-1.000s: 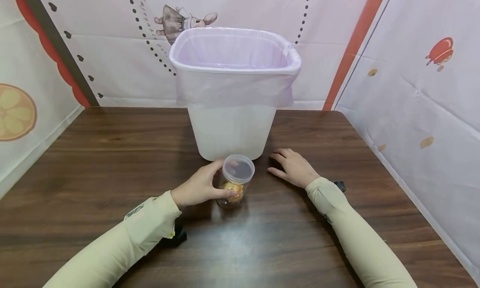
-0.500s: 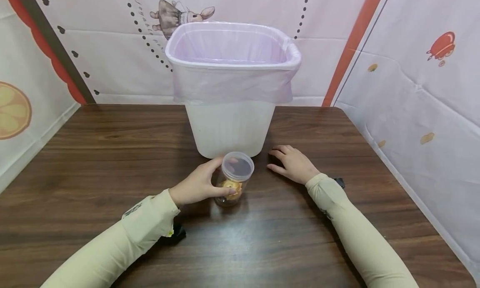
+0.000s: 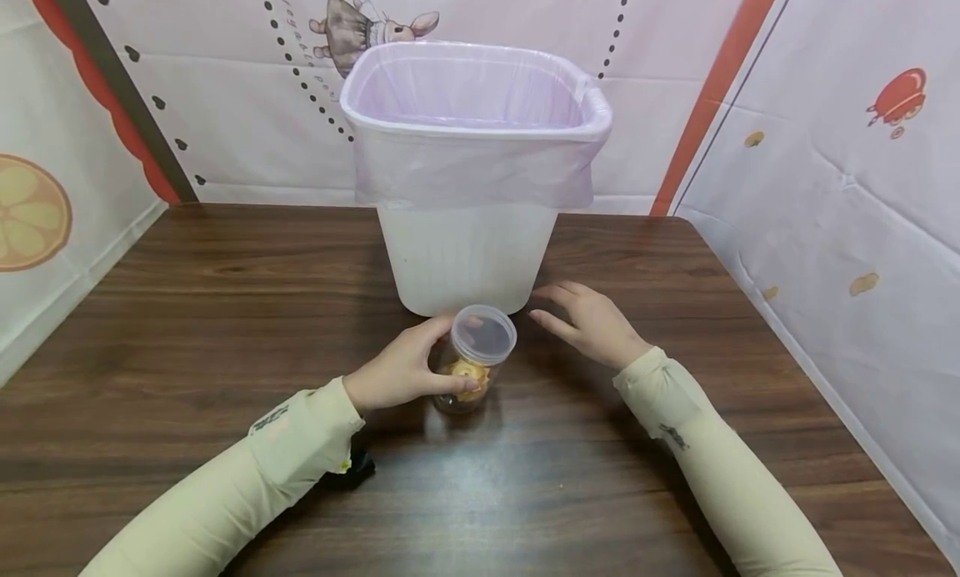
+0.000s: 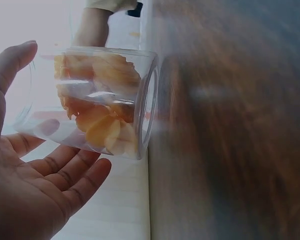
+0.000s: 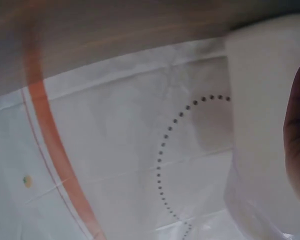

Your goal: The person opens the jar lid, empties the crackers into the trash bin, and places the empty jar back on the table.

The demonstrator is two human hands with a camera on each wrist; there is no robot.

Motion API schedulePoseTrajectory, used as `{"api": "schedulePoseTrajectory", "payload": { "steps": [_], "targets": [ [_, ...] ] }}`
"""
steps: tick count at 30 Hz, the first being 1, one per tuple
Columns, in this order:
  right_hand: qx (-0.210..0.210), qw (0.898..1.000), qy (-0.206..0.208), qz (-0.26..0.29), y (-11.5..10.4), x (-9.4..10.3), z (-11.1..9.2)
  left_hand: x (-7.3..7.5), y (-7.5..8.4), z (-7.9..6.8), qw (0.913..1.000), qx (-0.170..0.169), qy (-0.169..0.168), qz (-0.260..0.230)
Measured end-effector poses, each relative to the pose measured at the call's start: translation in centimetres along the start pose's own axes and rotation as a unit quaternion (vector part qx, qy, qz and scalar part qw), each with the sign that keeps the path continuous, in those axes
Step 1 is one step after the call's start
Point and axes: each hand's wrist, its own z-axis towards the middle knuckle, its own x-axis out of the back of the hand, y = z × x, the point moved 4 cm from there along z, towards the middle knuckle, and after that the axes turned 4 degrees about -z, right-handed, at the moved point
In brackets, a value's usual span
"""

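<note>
A clear plastic jar (image 3: 484, 335) with a translucent screw lid stands on the table just in front of a white bin. My left hand (image 3: 401, 371) grips its side, thumb toward me and fingers around the back. Through its wall in the left wrist view, wavy yellow-orange pieces (image 4: 102, 100) of food show, pale and thin-edged. To the right of the jar, my right hand (image 3: 592, 325) hovers low over the table, fingers extended toward the jar and holding nothing. Only part of that hand shows at the edge of the right wrist view.
A tall white trash bin (image 3: 468, 252), lined with a pale purple bag (image 3: 472, 168), stands behind the jar. Around the dark wood table (image 3: 247, 293) hang printed cloth walls (image 3: 825, 227) at the back and both sides.
My right hand has lifted from the table and shifted slightly left toward the jar. The left hand keeps its grip on the jar in the same place.
</note>
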Motion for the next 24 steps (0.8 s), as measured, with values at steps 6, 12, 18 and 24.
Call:
{"api": "schedulePoseTrajectory", "payload": {
  "steps": [6,12,18,24],
  "targets": [
    [0.026,0.998,0.042,0.036,-2.5,1.8,-0.2,0.0,0.2,0.1,1.0000,0.003,0.000,0.001],
    [0.047,0.996,0.057,0.050,-4.0,2.4,-0.3,-0.1,0.2,0.0,1.0000,0.008,-0.001,0.002],
    [0.054,0.994,0.065,0.073,-5.0,2.6,-0.3,0.0,0.4,0.0,0.9999,0.010,0.000,0.001],
    [0.065,0.991,0.063,0.096,-5.9,2.7,0.0,0.0,0.4,0.1,0.9999,0.013,-0.005,-0.006]
  ]
}}
